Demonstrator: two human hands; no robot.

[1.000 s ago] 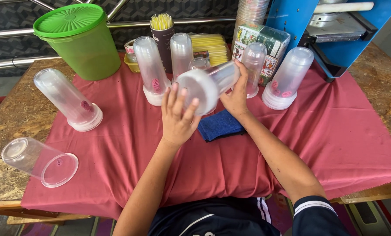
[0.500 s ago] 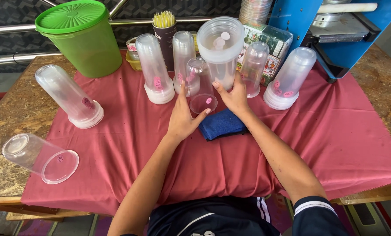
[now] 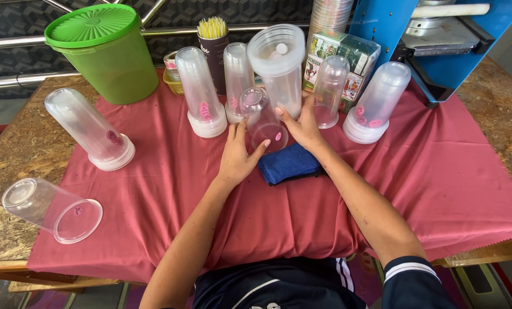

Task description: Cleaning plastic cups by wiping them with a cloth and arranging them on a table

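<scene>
Left hand [image 3: 237, 155] lies on the red cloth [image 3: 439, 171], fingers spread and curled loosely about the mouth of a small clear cup [image 3: 263, 120] that leans tilted with its open end toward the camera; thumb touches the rim, grip not firmly closed. Right hand [image 3: 303, 127] has its fingers together and extended, pressed against the base of a tall clear lidded container [image 3: 279, 68] standing upright just behind the cup, not clamped round it. A folded blue cloth [image 3: 290, 164] sits beneath both hands; a green lidded bucket [image 3: 104, 51] stands far left.
</scene>
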